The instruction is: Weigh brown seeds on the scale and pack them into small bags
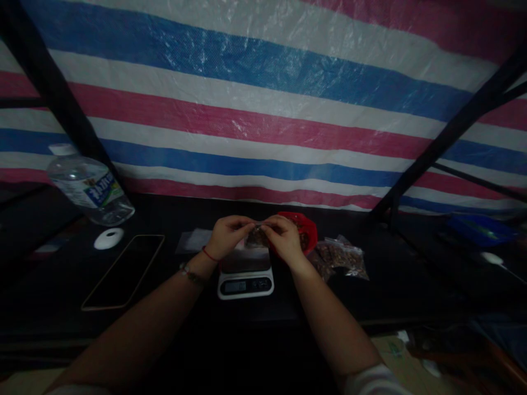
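My left hand [227, 236] and my right hand [284, 237] pinch the top edge of a small clear plastic bag [257, 238] between thumbs and fingers. Dark brown bits fill part of the bag. Right below it is a white digital kitchen scale [246, 287] with a lit display. Behind my right hand sits a red bowl [310, 224] holding more brown pieces. Several filled plastic bags [348, 259] lie to the right of my right wrist. Left of my left hand are flat clear bags [193, 240].
A phone [123, 271], a white oval device [109, 238] and a large water bottle [93, 189] are on the left of the black table [395, 285]. Dark metal posts [444, 137] flank a striped plastic sheet [263, 126] behind. A blue item [480, 230] lies far right.
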`<act>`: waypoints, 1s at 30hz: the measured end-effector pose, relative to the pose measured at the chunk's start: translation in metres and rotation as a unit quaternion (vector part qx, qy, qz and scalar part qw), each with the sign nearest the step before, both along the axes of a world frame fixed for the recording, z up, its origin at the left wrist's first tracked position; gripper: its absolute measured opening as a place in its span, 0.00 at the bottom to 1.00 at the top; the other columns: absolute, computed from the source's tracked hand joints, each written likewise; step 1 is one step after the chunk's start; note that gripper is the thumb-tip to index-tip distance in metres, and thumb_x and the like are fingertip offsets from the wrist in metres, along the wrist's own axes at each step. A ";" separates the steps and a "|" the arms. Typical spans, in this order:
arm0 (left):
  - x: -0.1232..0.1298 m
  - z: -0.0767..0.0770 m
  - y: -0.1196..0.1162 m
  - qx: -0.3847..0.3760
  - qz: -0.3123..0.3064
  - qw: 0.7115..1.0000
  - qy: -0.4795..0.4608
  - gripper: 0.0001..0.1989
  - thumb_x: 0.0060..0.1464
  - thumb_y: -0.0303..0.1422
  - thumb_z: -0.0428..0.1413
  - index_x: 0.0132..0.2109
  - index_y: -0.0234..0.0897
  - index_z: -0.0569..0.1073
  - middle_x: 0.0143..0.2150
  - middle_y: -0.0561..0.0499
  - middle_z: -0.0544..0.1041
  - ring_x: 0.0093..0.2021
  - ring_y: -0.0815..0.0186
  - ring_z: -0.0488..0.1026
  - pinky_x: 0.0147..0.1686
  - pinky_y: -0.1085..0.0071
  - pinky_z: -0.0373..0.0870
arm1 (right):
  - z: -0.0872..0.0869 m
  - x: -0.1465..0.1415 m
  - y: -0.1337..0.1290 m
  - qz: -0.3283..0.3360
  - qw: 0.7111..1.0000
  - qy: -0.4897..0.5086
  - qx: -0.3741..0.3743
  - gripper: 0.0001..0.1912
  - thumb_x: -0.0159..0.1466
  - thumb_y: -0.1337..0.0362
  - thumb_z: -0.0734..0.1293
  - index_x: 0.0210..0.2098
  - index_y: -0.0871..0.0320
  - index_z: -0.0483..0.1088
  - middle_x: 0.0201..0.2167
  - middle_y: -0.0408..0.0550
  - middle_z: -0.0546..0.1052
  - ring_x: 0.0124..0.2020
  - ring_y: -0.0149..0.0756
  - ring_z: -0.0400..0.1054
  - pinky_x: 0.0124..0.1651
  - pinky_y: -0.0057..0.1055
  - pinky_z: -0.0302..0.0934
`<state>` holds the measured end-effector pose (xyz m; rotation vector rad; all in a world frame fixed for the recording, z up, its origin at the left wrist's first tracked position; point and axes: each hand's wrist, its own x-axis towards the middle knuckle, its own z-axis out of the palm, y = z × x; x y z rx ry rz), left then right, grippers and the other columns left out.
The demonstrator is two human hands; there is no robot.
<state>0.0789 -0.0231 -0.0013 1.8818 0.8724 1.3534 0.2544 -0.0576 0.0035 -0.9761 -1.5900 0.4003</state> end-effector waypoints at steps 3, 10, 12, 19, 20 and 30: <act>0.000 0.000 0.001 -0.012 0.000 1.000 -0.018 0.12 0.49 0.40 0.61 0.34 0.35 0.80 0.33 0.47 0.82 0.34 0.63 0.78 0.37 0.70 0.75 | -0.001 0.001 0.001 -0.008 1.000 0.002 -0.003 0.02 0.57 0.65 0.69 0.28 0.55 0.73 0.28 0.44 0.76 0.33 0.35 0.70 0.37 0.31 0.63; 0.002 -0.001 0.000 -0.035 -0.012 0.999 -0.028 0.12 0.48 0.41 0.61 0.33 0.35 0.79 0.33 0.47 0.82 0.34 0.63 0.78 0.37 0.68 0.76 | 0.000 0.000 -0.001 -0.010 1.000 0.014 0.023 0.03 0.57 0.66 0.67 0.27 0.56 0.72 0.27 0.44 0.74 0.32 0.33 0.69 0.36 0.30 0.62; 0.002 -0.001 0.000 -0.038 -0.016 0.999 -0.030 0.12 0.48 0.40 0.61 0.33 0.35 0.79 0.33 0.47 0.82 0.34 0.62 0.78 0.38 0.68 0.76 | 0.000 0.000 -0.001 -0.002 1.000 0.019 0.020 0.03 0.58 0.66 0.67 0.27 0.56 0.72 0.28 0.44 0.74 0.32 0.34 0.69 0.36 0.30 0.63; 0.002 -0.002 -0.001 -0.032 -0.037 0.999 -0.017 0.12 0.48 0.40 0.61 0.35 0.35 0.80 0.35 0.46 0.82 0.36 0.62 0.79 0.39 0.68 0.76 | 0.000 -0.001 -0.002 0.021 0.999 0.016 0.019 0.03 0.57 0.65 0.67 0.27 0.56 0.72 0.28 0.45 0.75 0.32 0.34 0.69 0.38 0.31 0.63; 0.002 -0.002 -0.002 -0.031 -0.041 0.999 -0.013 0.12 0.48 0.40 0.61 0.35 0.35 0.80 0.36 0.46 0.82 0.36 0.62 0.78 0.40 0.67 0.76 | 0.001 -0.001 -0.002 0.021 0.999 0.013 0.022 0.03 0.57 0.65 0.67 0.27 0.56 0.72 0.28 0.45 0.75 0.33 0.34 0.69 0.37 0.31 0.63; 0.004 -0.001 -0.004 0.012 -0.044 0.999 0.024 0.09 0.49 0.37 0.59 0.34 0.35 0.79 0.34 0.47 0.81 0.36 0.63 0.78 0.39 0.69 0.74 | 0.006 -0.007 -0.008 0.004 0.999 -0.029 0.045 0.04 0.56 0.69 0.68 0.25 0.56 0.73 0.25 0.44 0.74 0.30 0.33 0.69 0.34 0.30 0.63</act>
